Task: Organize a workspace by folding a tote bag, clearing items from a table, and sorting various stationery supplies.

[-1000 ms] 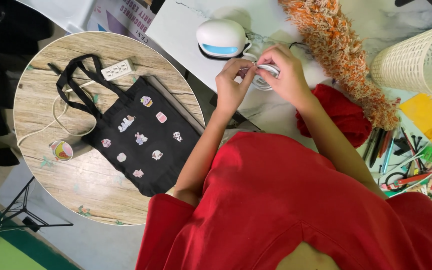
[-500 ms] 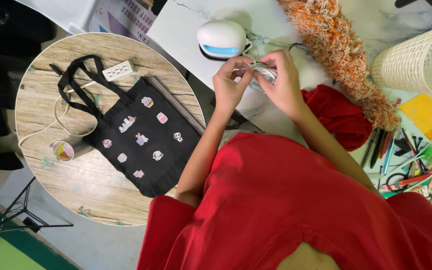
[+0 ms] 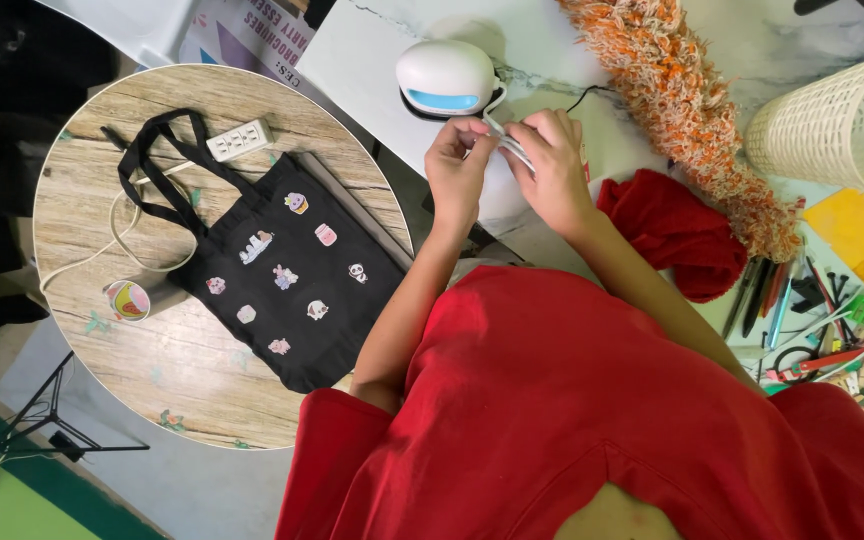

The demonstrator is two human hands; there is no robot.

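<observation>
My left hand point(image 3: 455, 170) and my right hand point(image 3: 552, 170) meet over the white marble table point(image 3: 372, 50), fingertips pinched together on a small white item point(image 3: 510, 150). Most of the item is hidden by my fingers. A thin white cord runs from it toward the white dome-shaped device with a blue band point(image 3: 447, 78), which sits just beyond my hands. A black tote bag with small stickers point(image 3: 272, 260) lies to the left on the round wooden table point(image 3: 82, 190), away from both hands.
A white power strip point(image 3: 239, 139) with its cord and a sticker roll point(image 3: 127, 300) lie on the round table. On the right are an orange fuzzy strip point(image 3: 692, 110), red cloth point(image 3: 677, 230), a cream mesh basket point(image 3: 842, 120), and several pens and tools point(image 3: 802, 320).
Both hands have shifted slightly toward the white device while staying together on the small item. The bag and the other things have not moved.
</observation>
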